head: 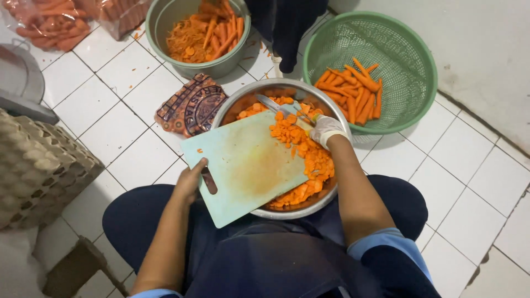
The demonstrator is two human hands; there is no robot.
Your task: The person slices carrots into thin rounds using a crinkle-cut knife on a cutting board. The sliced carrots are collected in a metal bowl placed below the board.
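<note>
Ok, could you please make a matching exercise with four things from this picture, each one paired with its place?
Things:
1. cutting board
2. whole peeled carrots
3. sliced carrot
4. carrot peelings

Places:
A. in the green mesh basket
B. in the grey-green tub at the top
C. tilted over the metal bowl, held by the left hand
D. on the board's far edge and in the metal bowl, near the gloved right hand with the knife

Pairs: 1-C, 2-A, 3-D, 4-B
</note>
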